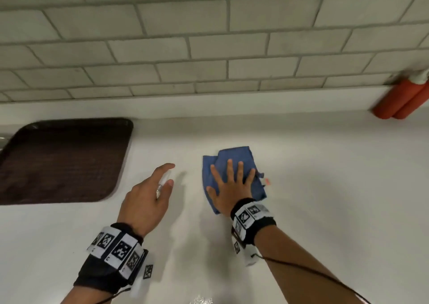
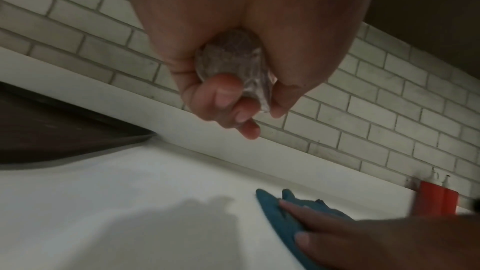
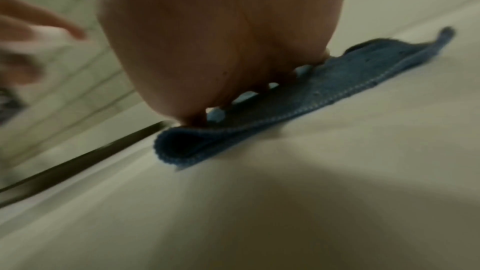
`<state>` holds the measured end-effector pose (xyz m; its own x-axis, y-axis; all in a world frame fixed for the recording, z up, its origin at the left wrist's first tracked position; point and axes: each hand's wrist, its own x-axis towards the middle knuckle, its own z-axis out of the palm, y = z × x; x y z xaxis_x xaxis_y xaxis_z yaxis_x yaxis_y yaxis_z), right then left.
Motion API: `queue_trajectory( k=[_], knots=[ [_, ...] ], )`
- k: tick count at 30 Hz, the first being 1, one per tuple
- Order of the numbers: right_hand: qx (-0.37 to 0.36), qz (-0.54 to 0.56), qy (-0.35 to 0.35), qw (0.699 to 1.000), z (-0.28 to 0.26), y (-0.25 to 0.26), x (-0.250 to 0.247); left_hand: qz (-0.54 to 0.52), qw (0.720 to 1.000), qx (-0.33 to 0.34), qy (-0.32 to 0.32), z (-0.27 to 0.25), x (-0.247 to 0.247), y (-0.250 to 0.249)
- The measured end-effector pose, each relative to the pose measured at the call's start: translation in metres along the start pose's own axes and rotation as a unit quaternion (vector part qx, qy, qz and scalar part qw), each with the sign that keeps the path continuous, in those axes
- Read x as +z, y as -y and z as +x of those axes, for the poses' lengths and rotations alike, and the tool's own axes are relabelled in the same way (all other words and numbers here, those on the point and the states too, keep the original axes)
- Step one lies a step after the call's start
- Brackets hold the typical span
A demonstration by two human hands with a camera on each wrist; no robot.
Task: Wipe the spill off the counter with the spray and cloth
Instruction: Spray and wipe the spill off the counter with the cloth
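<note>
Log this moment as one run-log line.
left hand: grips spray bottle | right hand: flat on blue cloth | counter: wiping

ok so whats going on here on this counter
A person is cleaning the white counter. Their right hand presses flat on a folded blue cloth, while the left hand holds a small clear spray bottle just beside it. A dark tray sits off to the left.

Showing smooth glossy white counter [image 1: 325, 187], woven blue cloth [image 1: 234, 157] with stitched hem, clear plastic spray bottle [image 2: 233, 65], matt textured tray [image 1: 62, 159].
</note>
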<state>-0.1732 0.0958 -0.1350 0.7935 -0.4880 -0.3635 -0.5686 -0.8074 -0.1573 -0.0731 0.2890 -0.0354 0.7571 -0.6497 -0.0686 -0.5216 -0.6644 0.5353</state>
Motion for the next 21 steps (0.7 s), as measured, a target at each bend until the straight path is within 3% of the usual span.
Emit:
queue_trajectory(
  k=[3,6,10,14,18,21],
  knots=[
    [-0.024,-0.027,-0.006,0.999,-0.04,0.036,0.022,-0.006,1.0,0.001,0.002,-0.008,-0.017,0.028],
    [0.008,-0.027,0.007,1.0,-0.046,0.029,0.023,-0.014,1.0,-0.003,0.005,-0.018,-0.031,0.054],
    [0.066,-0.038,-0.011,0.997,-0.007,0.027,0.005,-0.015,1.0,-0.01,0.001,-0.027,-0.047,0.082],
    [0.075,-0.044,-0.03,0.996,0.044,0.06,-0.006,-0.022,1.0,-0.013,-0.006,-0.03,-0.056,0.099],
    [0.028,-0.016,-0.02,0.999,0.066,0.112,-0.002,-0.028,0.999,-0.024,-0.016,-0.032,-0.062,0.111],
    [-0.051,-0.029,0.0,0.998,0.044,0.15,0.013,-0.021,0.999,-0.028,-0.012,-0.037,-0.067,0.119]
  ],
)
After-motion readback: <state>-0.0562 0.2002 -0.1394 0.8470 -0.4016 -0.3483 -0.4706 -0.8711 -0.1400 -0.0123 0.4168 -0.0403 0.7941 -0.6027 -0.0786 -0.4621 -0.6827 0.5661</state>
